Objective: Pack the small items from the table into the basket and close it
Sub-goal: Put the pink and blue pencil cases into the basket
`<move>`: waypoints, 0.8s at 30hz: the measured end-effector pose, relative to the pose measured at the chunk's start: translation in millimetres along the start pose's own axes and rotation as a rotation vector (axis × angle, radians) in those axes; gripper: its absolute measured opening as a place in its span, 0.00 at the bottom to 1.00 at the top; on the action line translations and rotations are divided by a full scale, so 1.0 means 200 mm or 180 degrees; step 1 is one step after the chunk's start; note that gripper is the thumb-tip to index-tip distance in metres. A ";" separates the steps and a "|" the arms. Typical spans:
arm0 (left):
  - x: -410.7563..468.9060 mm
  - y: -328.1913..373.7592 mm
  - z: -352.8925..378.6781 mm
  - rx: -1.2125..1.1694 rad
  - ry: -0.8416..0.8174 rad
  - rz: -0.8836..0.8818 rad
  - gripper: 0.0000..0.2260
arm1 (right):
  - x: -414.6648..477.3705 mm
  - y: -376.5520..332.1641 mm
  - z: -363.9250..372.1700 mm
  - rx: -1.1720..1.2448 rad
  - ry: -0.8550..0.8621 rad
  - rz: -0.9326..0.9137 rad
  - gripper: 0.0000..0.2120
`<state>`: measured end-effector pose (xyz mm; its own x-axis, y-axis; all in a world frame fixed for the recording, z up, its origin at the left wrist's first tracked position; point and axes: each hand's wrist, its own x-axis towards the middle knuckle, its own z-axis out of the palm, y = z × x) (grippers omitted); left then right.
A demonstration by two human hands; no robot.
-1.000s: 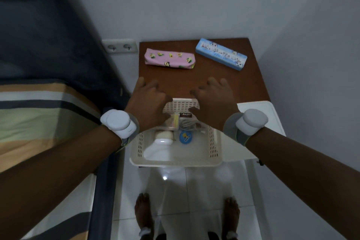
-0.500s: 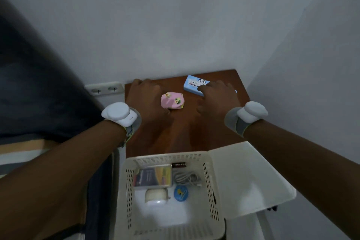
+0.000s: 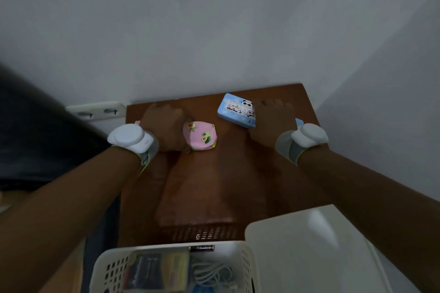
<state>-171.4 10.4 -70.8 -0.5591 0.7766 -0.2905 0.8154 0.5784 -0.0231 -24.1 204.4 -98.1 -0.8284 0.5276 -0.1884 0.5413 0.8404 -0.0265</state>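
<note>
Pink avocado-print pouch at 11 o'clock; blue panda-print case at 1 o'clock; open white perforated basket, partly filled, at 6 o'clock.

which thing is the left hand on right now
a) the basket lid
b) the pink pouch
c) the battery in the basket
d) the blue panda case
b: the left hand is closed over the pink pouch on the table, while the right hand is on the blue panda case.
</note>
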 end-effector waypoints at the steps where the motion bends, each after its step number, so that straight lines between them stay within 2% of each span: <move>1: 0.01 0.00 0.00 -0.0048 -0.0044 0.0028 0.34 | 0.01 0.00 0.01 0.0004 -0.0022 0.0006 0.24; 8: -0.03 -0.03 -0.06 -0.0189 0.0009 0.0130 0.29 | -0.04 -0.02 0.00 0.0010 -0.0149 -0.0024 0.28; 12: -0.14 -0.05 -0.13 -0.0151 0.0043 0.0186 0.28 | -0.17 -0.07 -0.05 -0.0027 0.0047 -0.0057 0.27; 13: -0.18 -0.05 -0.15 -0.0177 0.0065 0.0177 0.27 | -0.21 -0.09 -0.07 -0.0027 0.0124 -0.0071 0.26; 15: -0.28 -0.04 -0.21 -0.0163 0.0123 0.0151 0.17 | -0.31 -0.14 -0.12 -0.0020 0.0237 -0.0084 0.25; 18: -0.46 -0.03 -0.28 -0.0125 0.0231 0.0356 0.23 | -0.47 -0.21 -0.22 0.0025 0.0216 -0.0089 0.26; 21: -0.63 -0.02 -0.32 0.0018 0.0360 0.0574 0.24 | -0.63 -0.27 -0.30 0.0041 0.0245 -0.0086 0.28; 24: -0.79 0.04 -0.35 0.0206 0.0469 0.0699 0.24 | -0.81 -0.31 -0.34 -0.0005 0.0470 -0.0106 0.22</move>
<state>-86.5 -90.9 41.1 -0.3796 0.9124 -0.1532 0.9248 0.3786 -0.0373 66.2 75.0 1.6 -0.8582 0.5117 -0.0410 0.5129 0.8580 -0.0287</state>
